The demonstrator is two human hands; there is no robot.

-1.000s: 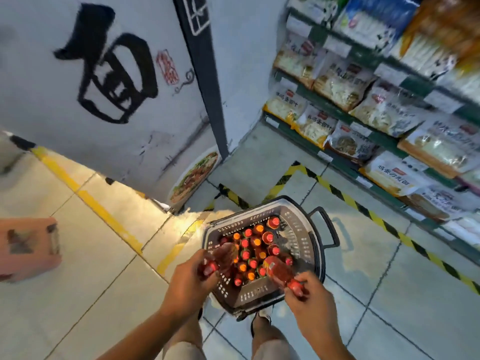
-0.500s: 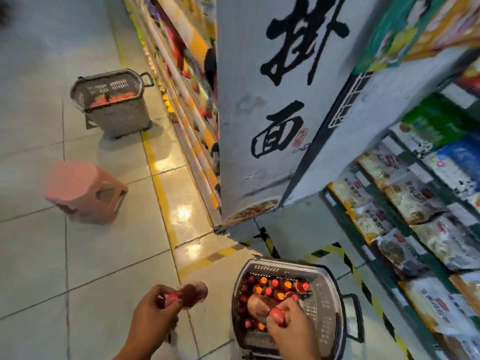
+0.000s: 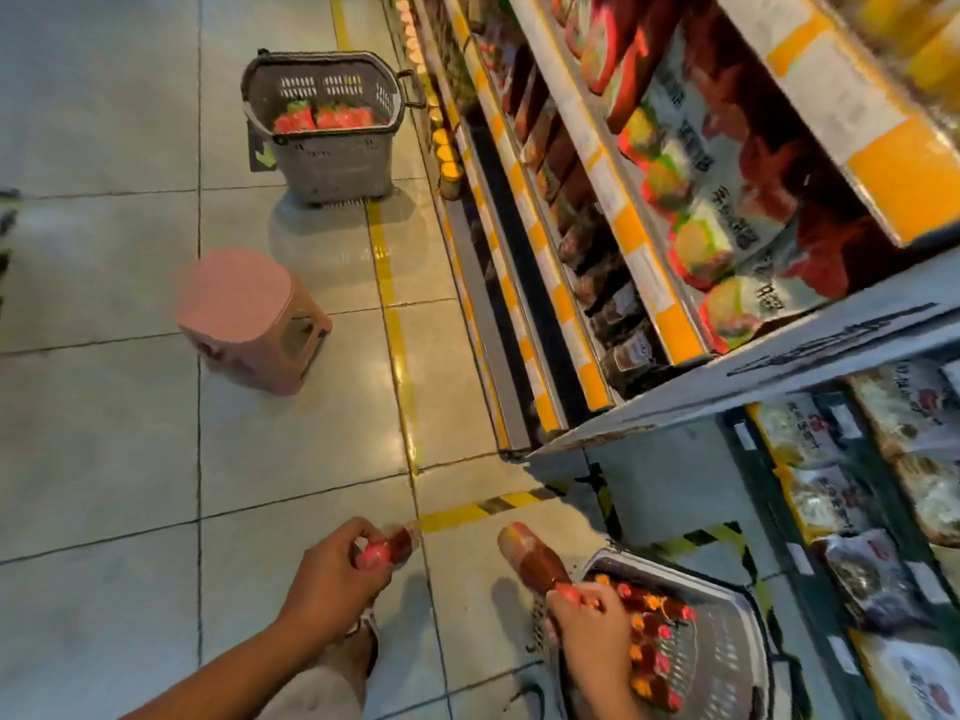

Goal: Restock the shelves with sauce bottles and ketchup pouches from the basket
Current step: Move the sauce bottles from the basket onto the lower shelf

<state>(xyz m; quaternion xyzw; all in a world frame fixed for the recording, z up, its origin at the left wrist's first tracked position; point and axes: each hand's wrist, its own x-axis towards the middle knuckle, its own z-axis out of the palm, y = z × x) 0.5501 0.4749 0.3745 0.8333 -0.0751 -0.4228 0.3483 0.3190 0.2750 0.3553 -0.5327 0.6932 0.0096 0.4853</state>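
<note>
My left hand (image 3: 332,589) grips a small dark sauce bottle (image 3: 395,547) by its red-capped end, out over the tiled floor. My right hand (image 3: 592,636) holds a second, larger sauce bottle (image 3: 535,561) by its cap end, its base pointing up and left, just left of the grey basket (image 3: 727,662) at my feet. That basket holds several bottles with red and orange caps (image 3: 652,641). A second grey basket (image 3: 324,122) with red pouches (image 3: 324,118) stands farther up the aisle. The sauce shelves (image 3: 571,262) run along the right.
A pink plastic stool (image 3: 249,319) stands on the floor between me and the far basket. A yellow line (image 3: 392,314) runs along the shelf base. The white end panel of the shelf unit (image 3: 753,376) juts out at right, with noodle packets (image 3: 852,511) beyond it.
My view has swung left from the basket to the sauce aisle. Both hands have lifted their bottles out of the basket, the right one now clear of its rim.
</note>
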